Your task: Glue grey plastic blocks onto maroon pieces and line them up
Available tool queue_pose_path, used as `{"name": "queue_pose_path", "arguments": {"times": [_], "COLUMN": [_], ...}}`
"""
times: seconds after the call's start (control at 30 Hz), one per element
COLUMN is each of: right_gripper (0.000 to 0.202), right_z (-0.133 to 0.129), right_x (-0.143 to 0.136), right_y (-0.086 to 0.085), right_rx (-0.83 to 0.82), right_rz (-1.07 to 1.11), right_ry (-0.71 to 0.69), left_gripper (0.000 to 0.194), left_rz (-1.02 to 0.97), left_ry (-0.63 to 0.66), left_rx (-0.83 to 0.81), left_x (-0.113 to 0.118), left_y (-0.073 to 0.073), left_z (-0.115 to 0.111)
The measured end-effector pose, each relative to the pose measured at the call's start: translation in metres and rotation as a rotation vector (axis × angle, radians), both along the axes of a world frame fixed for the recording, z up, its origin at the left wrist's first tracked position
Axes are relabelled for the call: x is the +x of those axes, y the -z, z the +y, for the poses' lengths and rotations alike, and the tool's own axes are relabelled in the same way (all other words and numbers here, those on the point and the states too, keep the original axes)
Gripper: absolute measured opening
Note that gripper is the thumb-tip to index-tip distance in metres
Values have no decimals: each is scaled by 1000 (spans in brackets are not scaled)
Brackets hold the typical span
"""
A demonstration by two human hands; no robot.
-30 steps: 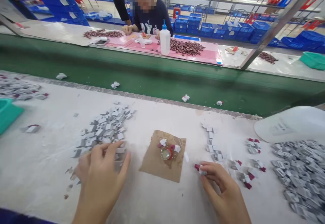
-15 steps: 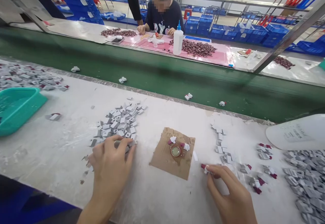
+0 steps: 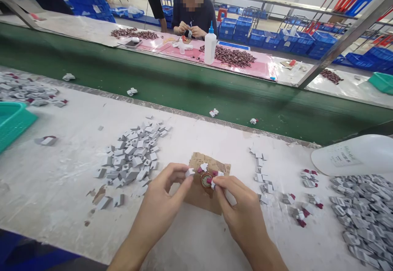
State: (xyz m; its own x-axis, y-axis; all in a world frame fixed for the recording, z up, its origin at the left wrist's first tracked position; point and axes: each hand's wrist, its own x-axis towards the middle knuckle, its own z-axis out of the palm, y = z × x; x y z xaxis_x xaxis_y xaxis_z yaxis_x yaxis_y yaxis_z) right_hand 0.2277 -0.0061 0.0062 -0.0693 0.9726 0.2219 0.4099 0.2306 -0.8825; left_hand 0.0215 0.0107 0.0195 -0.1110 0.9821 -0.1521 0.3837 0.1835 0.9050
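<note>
A grey block (image 3: 190,172) is pinched between the thumb and fingers of my left hand (image 3: 167,197), over the left edge of a brown cardboard piece (image 3: 199,197). My right hand (image 3: 241,205) holds a small white and dark red piece (image 3: 212,183) above a round beaded dish (image 3: 206,179) on the cardboard. Another white and red piece (image 3: 203,167) lies on the cardboard behind the dish. Left of my left hand spreads a pile of grey blocks (image 3: 132,154).
A green basket (image 3: 15,121) stands at the left. At the right are a white container (image 3: 353,155) and a heap of grey parts (image 3: 365,213). Beyond the green belt (image 3: 172,95), a person sits working near a white bottle (image 3: 210,46).
My left hand has moved right from the grey pile with a block in its fingers. My right hand has carried its piece left over the dish. The view has shifted somewhat.
</note>
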Motion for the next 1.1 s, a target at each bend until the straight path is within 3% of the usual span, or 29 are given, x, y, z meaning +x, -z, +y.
{"name": "queue_pose_path", "arguments": {"times": [0.17,0.3,0.43,0.7,0.93,1.1], "right_gripper": [22,14,24,24,19,19], "right_z": [2,6,10,10,12,9], "right_x": [0,8,15,18,25,26], "right_y": [-13,-16,-14,-17,-23,-20], "right_rx": [-138,-380,-438,-425,-319,-350], "right_rz": [114,519,767,770,550,558], "right_ry": [46,134,189,193,74,64], "left_gripper": [24,24,24,27,26,27], "left_rz": [-137,-321,-516,-516,-447,-431], "left_ry": [33,103,209,224,315,351], "left_rx": [-33,-67,-148,-152,-179,-162], "left_x": [5,19,38,49,45,44], "left_y": [-11,-22,-26,-25,-20,-21], "left_z": [10,21,26,26,26,25]}}
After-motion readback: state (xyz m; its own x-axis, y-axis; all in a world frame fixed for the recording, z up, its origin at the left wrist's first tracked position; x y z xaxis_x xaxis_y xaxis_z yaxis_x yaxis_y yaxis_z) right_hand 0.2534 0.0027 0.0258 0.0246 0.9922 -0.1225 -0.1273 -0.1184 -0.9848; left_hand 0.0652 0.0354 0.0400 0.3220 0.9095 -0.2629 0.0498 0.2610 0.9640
